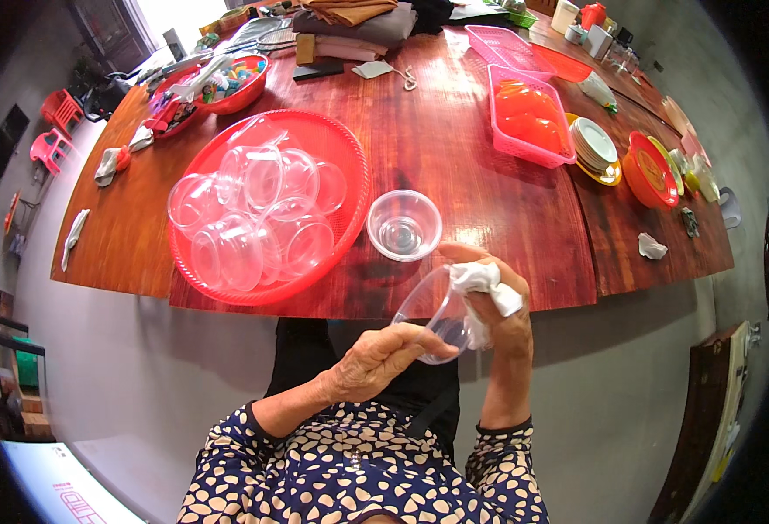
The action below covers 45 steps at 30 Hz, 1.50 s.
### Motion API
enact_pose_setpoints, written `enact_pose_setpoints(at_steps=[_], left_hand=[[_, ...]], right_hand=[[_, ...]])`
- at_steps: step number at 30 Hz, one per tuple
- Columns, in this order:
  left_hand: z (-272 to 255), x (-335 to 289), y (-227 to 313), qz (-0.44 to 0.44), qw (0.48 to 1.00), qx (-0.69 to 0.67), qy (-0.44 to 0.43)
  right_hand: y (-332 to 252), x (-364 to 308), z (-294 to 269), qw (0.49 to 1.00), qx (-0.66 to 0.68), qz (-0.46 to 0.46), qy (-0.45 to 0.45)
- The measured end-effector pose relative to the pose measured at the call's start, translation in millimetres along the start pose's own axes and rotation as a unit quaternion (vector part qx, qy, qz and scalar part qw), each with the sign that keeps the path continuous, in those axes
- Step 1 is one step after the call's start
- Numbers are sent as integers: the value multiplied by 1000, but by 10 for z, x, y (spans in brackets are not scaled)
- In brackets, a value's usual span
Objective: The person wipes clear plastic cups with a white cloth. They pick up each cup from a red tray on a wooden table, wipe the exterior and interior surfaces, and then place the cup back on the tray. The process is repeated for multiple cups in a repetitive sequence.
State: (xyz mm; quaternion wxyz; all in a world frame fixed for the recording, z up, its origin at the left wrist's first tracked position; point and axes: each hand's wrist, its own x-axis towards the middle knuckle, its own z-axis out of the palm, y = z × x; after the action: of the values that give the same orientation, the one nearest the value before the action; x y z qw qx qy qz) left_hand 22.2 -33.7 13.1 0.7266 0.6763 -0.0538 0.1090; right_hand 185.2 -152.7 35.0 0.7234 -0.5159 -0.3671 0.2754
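My left hand (386, 356) grips the rim of a clear plastic bowl (426, 306), tilted on its side just off the table's front edge. Against the bowl's other side, my right hand (502, 301) is closed around a crumpled white cloth (480, 281); part of the cloth hangs below its fingers. Another clear plastic bowl (404, 225) stands upright on the table, right ahead of my hands. To its left lies a round red tray (360, 166) heaped with several clear plastic bowls (240, 249).
The wooden table (506, 227) ends just ahead of my lap. Pink baskets (508, 150), stacked small plates (594, 144) and an orange-red bowl (651, 170) stand at right. Red basins (236, 100) of small items sit far left, folded cloths (358, 26) at the back.
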Motion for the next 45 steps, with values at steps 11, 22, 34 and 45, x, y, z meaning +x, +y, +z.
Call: enact_pose_setpoints(at_steps=[11,22,34,45], left_hand=[[-33,-16,-218,-100,980,-129,111],[-95,-24,135,-89,970,-225,19],[-216,-144,-39,-25,984,-164,68],[-106,-30,107,78,994,30,-74]], right_hand=[[166,-60,358,916,-302,-215,-154],[40,138,255,994,-85,7,62],[-120,-256,743,809,-478,-338,-54],[6,102,104,988,-12,-51,-146]])
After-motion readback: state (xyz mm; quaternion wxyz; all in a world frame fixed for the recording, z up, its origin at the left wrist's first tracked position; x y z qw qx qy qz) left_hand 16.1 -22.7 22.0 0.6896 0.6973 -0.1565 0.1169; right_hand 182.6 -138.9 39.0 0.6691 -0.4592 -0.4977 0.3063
